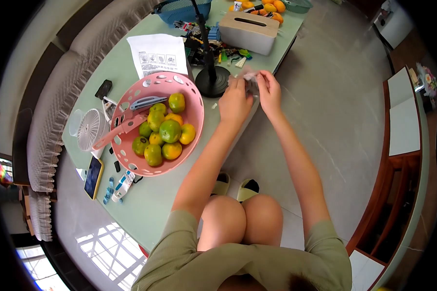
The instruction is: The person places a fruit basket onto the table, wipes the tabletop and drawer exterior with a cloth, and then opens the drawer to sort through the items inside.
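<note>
Near the table's right edge, both my hands are on a small crumpled, whitish, filmy piece [250, 77]; whether it is plastic or tissue I cannot make out. My left hand [235, 101] has its fingers closed at the piece's left side. On the other side, my right hand [268, 89] pinches it between thumb and fingers. Just left of my hands stands a black round base [213, 81] with an upright pole. A pink basket [197, 145] with green and orange citrus fruits [170, 131] and a pink-handled peeler-like tool [126, 125] sits further left.
A tissue box [248, 34] with a wooden lid, loose toy bricks [195, 51], a blue basket [182, 12] and a printed sheet [158, 53] occupy the far table. A small white fan [92, 130], a phone [93, 177] and a tube [124, 185] lie left.
</note>
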`<state>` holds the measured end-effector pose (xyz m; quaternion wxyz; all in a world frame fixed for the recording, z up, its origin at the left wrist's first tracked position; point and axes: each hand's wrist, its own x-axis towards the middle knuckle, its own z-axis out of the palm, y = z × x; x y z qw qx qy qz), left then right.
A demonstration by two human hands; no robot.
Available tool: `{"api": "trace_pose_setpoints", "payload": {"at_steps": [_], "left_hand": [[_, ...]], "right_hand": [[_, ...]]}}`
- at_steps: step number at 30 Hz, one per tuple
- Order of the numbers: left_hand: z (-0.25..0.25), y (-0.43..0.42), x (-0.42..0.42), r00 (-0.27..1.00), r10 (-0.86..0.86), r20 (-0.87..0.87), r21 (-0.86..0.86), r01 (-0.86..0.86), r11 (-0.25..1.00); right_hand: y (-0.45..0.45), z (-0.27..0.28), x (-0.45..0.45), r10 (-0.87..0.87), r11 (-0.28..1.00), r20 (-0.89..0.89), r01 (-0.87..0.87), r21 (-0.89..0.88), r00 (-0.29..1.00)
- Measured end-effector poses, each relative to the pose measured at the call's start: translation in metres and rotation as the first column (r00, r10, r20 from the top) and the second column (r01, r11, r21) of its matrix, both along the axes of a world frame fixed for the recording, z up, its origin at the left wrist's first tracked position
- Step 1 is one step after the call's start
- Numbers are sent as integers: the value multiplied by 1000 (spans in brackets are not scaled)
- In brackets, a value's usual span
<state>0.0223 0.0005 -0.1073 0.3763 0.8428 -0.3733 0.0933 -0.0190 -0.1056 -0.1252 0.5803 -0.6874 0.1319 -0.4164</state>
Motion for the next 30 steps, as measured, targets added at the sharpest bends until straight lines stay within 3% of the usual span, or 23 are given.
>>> {"api": "trace_pose_setpoints", "payload": {"at_steps": [2, 5, 6, 9, 12, 15, 16, 19, 23, 26, 27, 28, 29, 30], "left_hand": [[9, 12, -18, 999, -19, -39, -152, 12, 988], [25, 41, -49, 962, -83, -260, -365, -18, 931], [32, 54, -61, 933, -98, -346, -359, -35, 933], [37, 91, -94, 934, -201, -295, -420, 63, 905], [40, 137, -121, 930, -137, -342, -350, 9, 937], [50, 191, -143, 869, -124, -480, -331, -48, 943], [49, 210, -147, 838, -147, -526, -357, -60, 932], [51, 264, -160, 789, -99, -606, -326, -133, 936], [42, 329, -174, 796, 69, -601, -278, -288, 916], [35, 380, -176, 730, 190, -657, -165, -385, 908], [30, 396, -173, 754, 295, -587, -94, -425, 900], [26, 409, -169, 769, 391, -506, -28, -468, 883], [23, 419, -168, 774, 478, -416, 34, -512, 858], [21, 425, -171, 800, 558, -219, 58, -560, 826]], "right_hand": [[21, 23, -21, 41, 999, 66, -42, 18, 997], [50, 44, -53, 70, 994, 61, -74, 80, 996], [58, 44, -62, 94, 990, 62, -100, 103, 994], [82, 42, -88, 184, 969, 65, -192, 153, 981], [111, 36, -111, 286, 928, 30, -284, 242, 958], [143, 38, -134, 521, 824, -65, -483, 296, 851], [154, 40, -139, 628, 720, -49, -556, 415, 777], [193, 52, -148, 759, 651, -182, -719, 244, 625], [230, 63, -137, 819, 538, -379, -806, 248, 431], [258, 43, -111, 806, 484, -387, -875, -3, 447], [267, 36, -104, 795, 465, -397, -881, -88, 459], [275, 30, -96, 809, 427, -449, -904, 3, 380], [286, 22, -90, 726, 479, -458, -855, -198, 513], [298, 21, -88, 635, 504, -434, -769, -394, 639]]}}
